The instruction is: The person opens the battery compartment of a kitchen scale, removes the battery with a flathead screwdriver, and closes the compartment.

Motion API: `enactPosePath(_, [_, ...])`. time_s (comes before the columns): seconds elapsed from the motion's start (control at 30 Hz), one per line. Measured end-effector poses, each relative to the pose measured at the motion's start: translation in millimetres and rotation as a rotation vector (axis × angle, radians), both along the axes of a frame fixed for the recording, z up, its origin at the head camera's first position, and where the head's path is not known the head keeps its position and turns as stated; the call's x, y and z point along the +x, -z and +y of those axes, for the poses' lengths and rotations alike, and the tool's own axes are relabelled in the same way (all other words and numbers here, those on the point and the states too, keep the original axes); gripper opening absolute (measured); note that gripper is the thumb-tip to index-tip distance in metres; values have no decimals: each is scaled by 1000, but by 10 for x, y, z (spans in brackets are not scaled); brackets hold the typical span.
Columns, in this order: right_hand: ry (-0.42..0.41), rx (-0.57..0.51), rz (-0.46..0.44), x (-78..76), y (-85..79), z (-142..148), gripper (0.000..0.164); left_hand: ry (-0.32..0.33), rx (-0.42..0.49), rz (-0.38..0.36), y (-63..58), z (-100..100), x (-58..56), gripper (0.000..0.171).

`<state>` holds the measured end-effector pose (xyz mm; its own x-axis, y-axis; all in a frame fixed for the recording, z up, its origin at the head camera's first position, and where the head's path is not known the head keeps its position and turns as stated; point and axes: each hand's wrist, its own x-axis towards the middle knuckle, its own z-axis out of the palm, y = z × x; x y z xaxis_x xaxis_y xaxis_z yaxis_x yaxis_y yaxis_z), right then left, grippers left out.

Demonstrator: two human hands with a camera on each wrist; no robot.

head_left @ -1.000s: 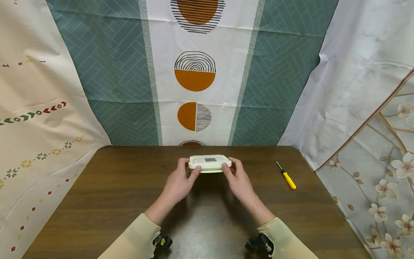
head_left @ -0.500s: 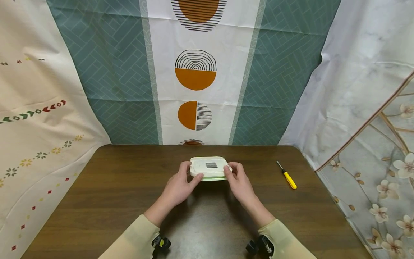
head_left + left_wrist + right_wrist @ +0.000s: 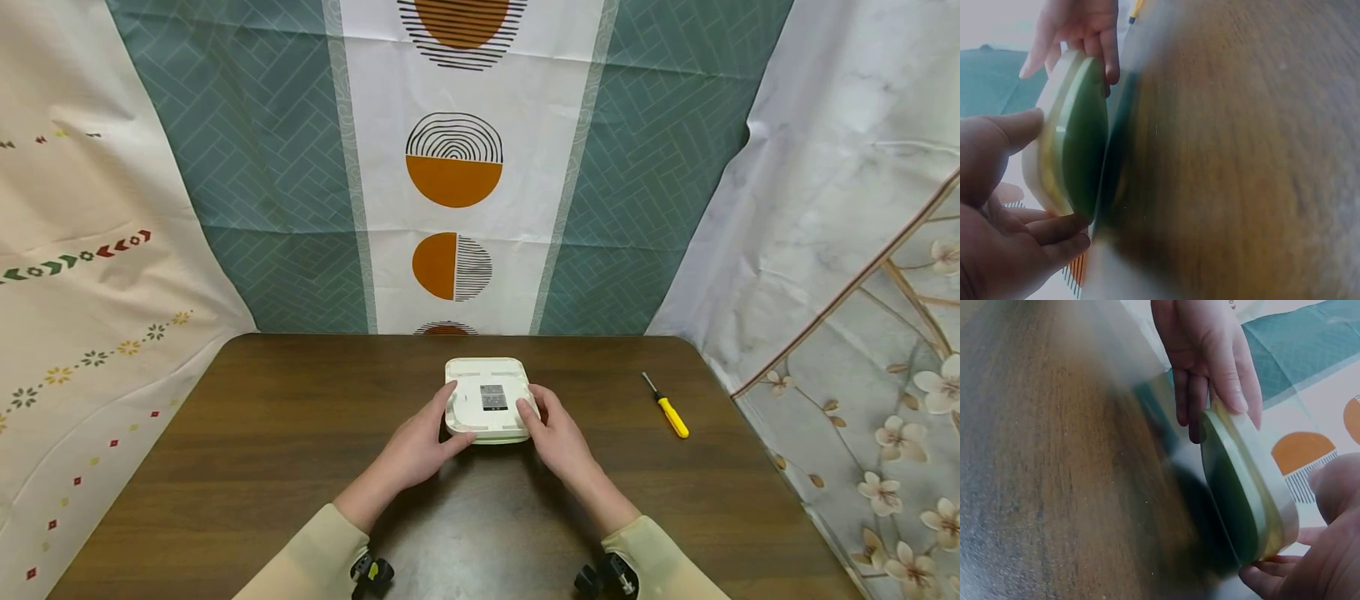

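A flat, rounded-square white case (image 3: 468,408) with a printed label (image 3: 493,397) on its upper face is held between both hands, low over the table. From the side, the case (image 3: 1082,134) shows a green lower face and a yellowish band around its middle. My left hand (image 3: 418,443) grips its left side, thumb at the near left corner. My right hand (image 3: 558,429) holds the right side, its thumb lying on the labelled face. Fingers (image 3: 1275,569) of the right hand reach under the near edge in the right wrist view.
A screwdriver (image 3: 670,414) with a yellow handle lies to the right on the brown wooden table (image 3: 225,467). Patterned cloth (image 3: 300,167) hangs behind the table and along both sides.
The case has tilted from nearly edge-on so its labelled face now shows fully, and it has come lower and nearer. Both hands stay on it, the left shifting its grip slightly.
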<state>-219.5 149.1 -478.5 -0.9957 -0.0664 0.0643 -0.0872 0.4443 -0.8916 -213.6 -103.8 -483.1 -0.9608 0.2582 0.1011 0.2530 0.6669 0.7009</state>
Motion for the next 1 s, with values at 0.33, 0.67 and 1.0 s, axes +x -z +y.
enactPosePath(0.33, [-1, 50, -16, 19, 42, 41, 62, 43, -1, -2, 38, 16, 29, 93])
enactPosePath(0.67, [-22, 65, -31, 40, 59, 102, 65, 68, 10, 10, 71, 54, 49, 94])
enactPosePath(1.0, [-11, 146, -7, 69, 67, 202, 67, 88, -33, -8, 66, 145, 60, 92])
